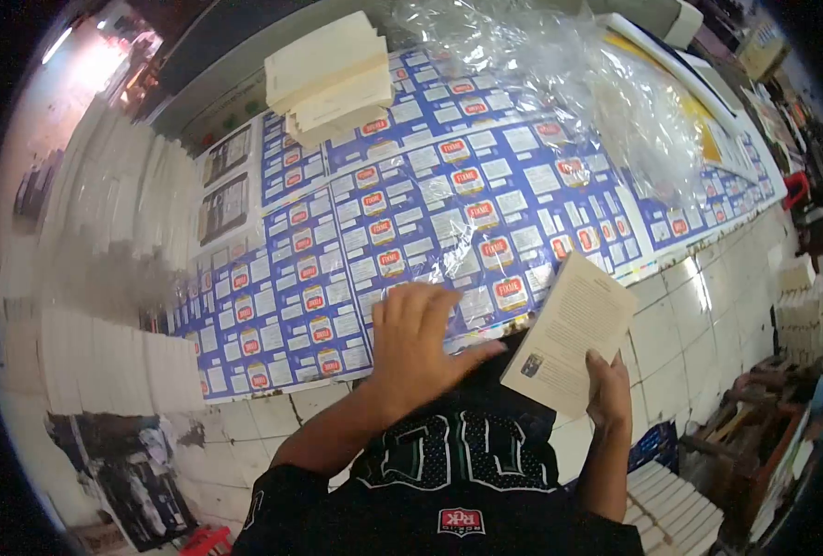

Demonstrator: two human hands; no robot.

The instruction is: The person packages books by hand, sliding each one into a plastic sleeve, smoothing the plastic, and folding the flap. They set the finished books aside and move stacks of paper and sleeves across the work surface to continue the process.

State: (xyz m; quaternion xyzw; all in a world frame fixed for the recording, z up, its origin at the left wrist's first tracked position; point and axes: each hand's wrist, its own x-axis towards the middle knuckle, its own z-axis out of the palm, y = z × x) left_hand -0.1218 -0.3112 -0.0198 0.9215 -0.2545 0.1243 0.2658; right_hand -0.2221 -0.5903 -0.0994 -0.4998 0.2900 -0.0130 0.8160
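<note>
My right hand (608,391) grips a book (574,334) by its lower right side, thumb on top. Its cream face carries printed text and a small dark picture near the lower left corner. My left hand (418,345) is over the front edge of the table, fingers extended and thumb spread to the right, with nothing in it. Beneath it lie blue printed sheets (356,250) with repeated red and white labels, covering the tabletop.
Cream papers (328,79) are piled at the table's back. Crumpled clear plastic (615,102) spreads over the back right. Tall white stacks (115,352) stand along the left. More stacked books (671,505) sit low at the right, above a tiled floor (680,324).
</note>
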